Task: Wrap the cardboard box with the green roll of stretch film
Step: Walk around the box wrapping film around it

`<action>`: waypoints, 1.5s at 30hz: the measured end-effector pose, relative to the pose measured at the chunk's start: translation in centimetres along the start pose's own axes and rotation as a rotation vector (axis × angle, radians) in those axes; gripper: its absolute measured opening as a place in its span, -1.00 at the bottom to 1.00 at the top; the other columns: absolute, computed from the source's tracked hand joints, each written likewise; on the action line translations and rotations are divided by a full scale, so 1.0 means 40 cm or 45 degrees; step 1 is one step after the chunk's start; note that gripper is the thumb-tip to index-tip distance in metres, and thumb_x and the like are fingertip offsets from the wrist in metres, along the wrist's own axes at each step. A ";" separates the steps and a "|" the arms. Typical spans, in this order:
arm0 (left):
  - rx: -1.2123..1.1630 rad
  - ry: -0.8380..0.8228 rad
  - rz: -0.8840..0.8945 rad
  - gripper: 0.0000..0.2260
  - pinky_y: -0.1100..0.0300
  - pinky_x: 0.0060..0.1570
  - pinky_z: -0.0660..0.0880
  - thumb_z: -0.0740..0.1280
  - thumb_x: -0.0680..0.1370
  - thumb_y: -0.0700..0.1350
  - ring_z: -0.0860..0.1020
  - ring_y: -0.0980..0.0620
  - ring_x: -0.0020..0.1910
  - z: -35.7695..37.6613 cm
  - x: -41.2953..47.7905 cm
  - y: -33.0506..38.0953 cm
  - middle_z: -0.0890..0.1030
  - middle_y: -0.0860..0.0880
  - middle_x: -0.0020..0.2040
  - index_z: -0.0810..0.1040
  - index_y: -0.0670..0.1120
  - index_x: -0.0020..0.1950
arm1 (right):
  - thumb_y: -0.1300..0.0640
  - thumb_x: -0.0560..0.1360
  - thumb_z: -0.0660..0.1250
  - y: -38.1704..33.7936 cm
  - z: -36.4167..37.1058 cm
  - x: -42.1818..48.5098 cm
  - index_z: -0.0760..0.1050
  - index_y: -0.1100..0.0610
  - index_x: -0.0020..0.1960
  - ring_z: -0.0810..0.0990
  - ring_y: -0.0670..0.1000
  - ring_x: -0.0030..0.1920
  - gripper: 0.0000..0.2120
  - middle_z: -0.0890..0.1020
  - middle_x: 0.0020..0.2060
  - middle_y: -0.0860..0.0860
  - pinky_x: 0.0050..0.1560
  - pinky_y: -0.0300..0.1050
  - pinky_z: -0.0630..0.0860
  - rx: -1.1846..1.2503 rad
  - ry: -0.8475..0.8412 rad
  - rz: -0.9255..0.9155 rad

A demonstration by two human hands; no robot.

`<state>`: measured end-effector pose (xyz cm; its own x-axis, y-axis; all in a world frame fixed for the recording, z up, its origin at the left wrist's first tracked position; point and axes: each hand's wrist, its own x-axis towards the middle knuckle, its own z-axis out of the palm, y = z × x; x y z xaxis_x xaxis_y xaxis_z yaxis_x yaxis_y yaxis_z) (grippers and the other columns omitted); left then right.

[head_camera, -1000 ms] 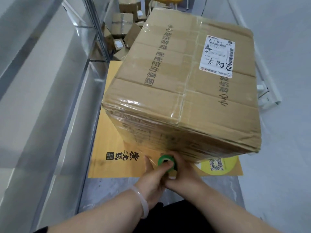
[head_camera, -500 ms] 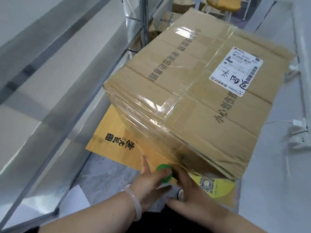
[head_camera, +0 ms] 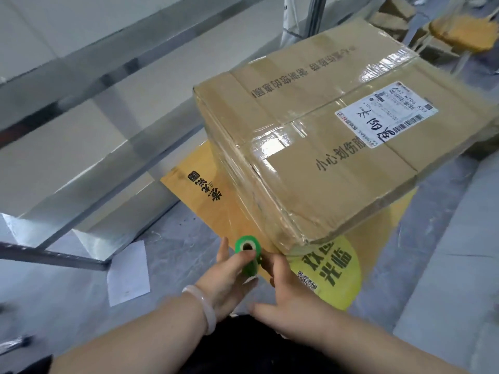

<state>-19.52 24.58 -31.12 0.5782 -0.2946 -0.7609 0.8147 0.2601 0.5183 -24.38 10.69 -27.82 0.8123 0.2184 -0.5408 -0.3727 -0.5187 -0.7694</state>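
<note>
Grey floor carries a yellow mat (head_camera: 205, 190) under the cardboard box (head_camera: 337, 147), centre-right, while both hands — left hand (head_camera: 229, 276) wrapped around the green roll (head_camera: 248, 254), right hand (head_camera: 286, 292) steadying it, fingers loose — keep it low at the near corner, seemingly tensioning film.

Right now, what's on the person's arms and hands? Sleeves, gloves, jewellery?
Both forearms are bare, with no sleeves in view and no gloves. The left hand has a pale, translucent white bangle at the wrist. The right hand and its wrist show no rings, watch or markings.
</note>
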 end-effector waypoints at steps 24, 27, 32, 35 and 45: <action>0.079 -0.324 -0.187 0.09 0.19 -0.16 0.62 0.54 0.17 0.01 0.60 -0.03 -0.09 0.036 -0.002 -0.118 0.55 -0.19 0.21 0.08 -0.01 0.62 | 0.06 0.32 0.49 0.084 0.000 -0.085 0.36 -0.12 0.12 0.49 -0.25 0.10 -0.54 0.51 0.05 -0.20 0.09 -0.33 0.42 -0.029 0.581 -0.089; 0.068 -0.338 -0.189 0.11 0.16 -0.06 0.61 0.57 0.20 0.00 0.64 -0.03 -0.09 0.055 -0.010 -0.127 0.57 -0.17 0.18 0.03 -0.04 0.63 | 0.06 0.32 0.50 0.093 -0.017 -0.101 0.31 -0.15 0.03 0.52 -0.30 0.05 -0.56 0.56 -0.03 -0.23 0.00 -0.37 0.45 -0.016 0.526 -0.105; -0.019 -0.358 -0.064 0.18 0.05 0.09 0.54 0.65 0.20 -0.04 0.60 -0.10 0.06 0.116 -0.020 -0.135 0.57 -0.20 0.17 -0.02 -0.11 0.62 | -0.13 0.22 0.45 0.127 -0.077 -0.098 0.46 -0.15 0.14 0.47 -0.22 0.11 -0.50 0.50 0.04 -0.20 0.16 -0.24 0.43 -0.256 0.522 -0.292; -0.162 -0.264 0.021 0.13 -0.03 0.24 0.48 0.57 0.24 -0.12 0.61 -0.13 0.15 0.187 -0.034 -0.153 0.62 -0.17 0.20 -0.08 0.08 0.62 | -0.04 0.22 0.49 0.143 -0.144 -0.097 0.45 -0.09 0.08 0.48 -0.21 0.10 -0.54 0.52 0.03 -0.22 0.12 -0.18 0.46 -0.244 0.495 -0.326; -0.424 0.191 0.202 0.04 0.05 -0.07 0.61 0.58 0.33 -0.04 0.70 -0.08 -0.06 0.389 -0.036 -0.171 0.60 -0.17 0.30 -0.06 0.30 0.57 | -0.11 0.17 0.57 0.170 -0.323 -0.052 0.51 -0.18 -0.04 0.52 -0.28 -0.06 -0.59 0.52 -0.06 -0.16 -0.08 -0.44 0.41 -0.269 0.231 -0.488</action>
<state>-25.23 8.91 -27.48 0.6624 -0.0958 -0.7430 0.6424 0.5830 0.4975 -22.84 -3.97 -27.55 0.9459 0.2887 -0.1483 0.0537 -0.5898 -0.8057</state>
